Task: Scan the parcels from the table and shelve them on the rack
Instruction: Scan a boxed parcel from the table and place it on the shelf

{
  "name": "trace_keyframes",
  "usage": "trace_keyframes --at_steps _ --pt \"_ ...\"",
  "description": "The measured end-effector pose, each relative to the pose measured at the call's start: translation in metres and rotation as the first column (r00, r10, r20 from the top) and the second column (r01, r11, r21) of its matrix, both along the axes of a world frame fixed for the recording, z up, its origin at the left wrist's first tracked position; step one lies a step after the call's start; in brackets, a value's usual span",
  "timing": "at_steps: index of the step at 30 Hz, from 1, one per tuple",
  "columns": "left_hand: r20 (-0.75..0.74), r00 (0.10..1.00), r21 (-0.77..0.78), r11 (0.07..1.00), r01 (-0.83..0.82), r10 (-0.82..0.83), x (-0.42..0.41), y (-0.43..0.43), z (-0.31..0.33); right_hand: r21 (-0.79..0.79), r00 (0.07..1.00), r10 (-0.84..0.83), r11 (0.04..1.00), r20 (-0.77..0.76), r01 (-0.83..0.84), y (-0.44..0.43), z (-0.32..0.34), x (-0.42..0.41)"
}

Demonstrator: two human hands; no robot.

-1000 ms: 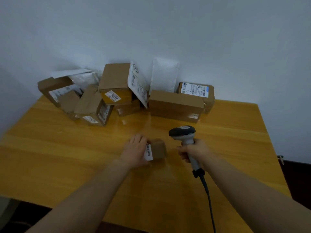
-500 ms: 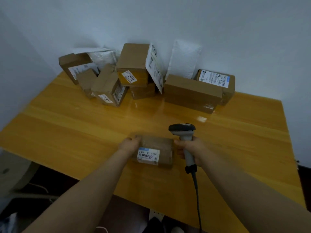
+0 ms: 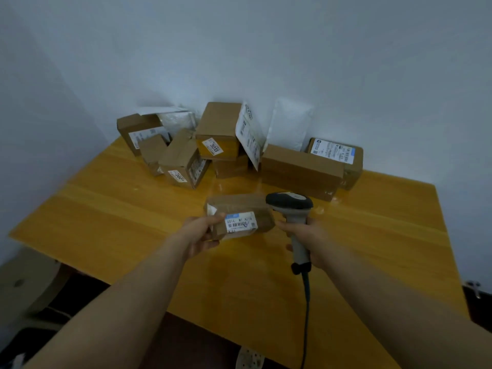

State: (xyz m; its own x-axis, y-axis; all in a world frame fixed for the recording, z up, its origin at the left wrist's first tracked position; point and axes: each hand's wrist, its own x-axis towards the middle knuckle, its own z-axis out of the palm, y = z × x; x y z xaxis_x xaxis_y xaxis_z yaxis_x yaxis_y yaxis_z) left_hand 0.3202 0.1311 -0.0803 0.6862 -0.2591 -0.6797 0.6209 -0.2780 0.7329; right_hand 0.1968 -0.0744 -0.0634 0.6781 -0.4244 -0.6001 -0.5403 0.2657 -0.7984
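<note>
Small parcel [image 3: 239, 217]: brown cardboard wrapped in glossy tape, oblong, held just above the table [image 3: 106, 222] near its middle front. It is closed. White label [image 3: 241, 222] faces up, with a blue strip along the top, a line of print beginning "S01" (the rest is blurred) and a barcode beneath.

Left hand [image 3: 203, 233]: grips the parcel's left end, thumb on top at the label's edge, fingers curled beneath.

Right hand [image 3: 306, 235]: wrapped around the grey handle of a barcode scanner [image 3: 290, 203]. The dark scanner head sits just beside the parcel's right end; I cannot tell whether they touch. A black cable [image 3: 306, 302] trails from the handle base towards the near table edge.

Remaining parcels are heaped at the back of the table against the wall [image 3: 266, 49]:
- Tall box [image 3: 218, 121], its yellow front carrying a tilted label reading "3013".
- Tilted box [image 3: 181, 155] left of it, with a label that starts "200" and a barcode sticker on its side.
- Open-looking box [image 3: 133, 126] at far left, white label on its front, print unreadable.
- Long plain box [image 3: 298, 169] lying flat at right.
- Behind that, a box [image 3: 354, 166] with a large white shipping label, blue mark at one corner, text too small to read.
- White padded mailer [image 3: 290, 126] upright against the wall.
- Flat white bag [image 3: 249, 134] with printed labels, leaning on the tall box.
</note>
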Motion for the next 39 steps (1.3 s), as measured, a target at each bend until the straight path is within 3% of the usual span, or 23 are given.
trace_keyframes --at_steps 4,11,25,39 --pt "0.098 0.995 0.043 0.998 -0.04 0.036 0.007 -0.006 0.02 0.11 0.983 0.173 0.978 0.06 -0.179 -0.006 0.025 -0.015" --pt "0.183 0.976 0.035 0.991 -0.129 0.121 0.01 -0.011 0.039 0.002 0.936 0.351 0.936 0.016 -0.351 -0.009 0.047 -0.025" --pt "0.201 0.966 0.026 0.985 -0.172 0.163 0.015 -0.005 0.04 -0.02 0.916 0.4 0.916 0.03 -0.4 -0.009 0.053 -0.027" --pt "0.195 0.97 0.029 0.988 -0.152 0.144 0.026 -0.008 0.038 -0.013 0.941 0.339 0.941 0.008 -0.339 -0.006 0.056 -0.019"
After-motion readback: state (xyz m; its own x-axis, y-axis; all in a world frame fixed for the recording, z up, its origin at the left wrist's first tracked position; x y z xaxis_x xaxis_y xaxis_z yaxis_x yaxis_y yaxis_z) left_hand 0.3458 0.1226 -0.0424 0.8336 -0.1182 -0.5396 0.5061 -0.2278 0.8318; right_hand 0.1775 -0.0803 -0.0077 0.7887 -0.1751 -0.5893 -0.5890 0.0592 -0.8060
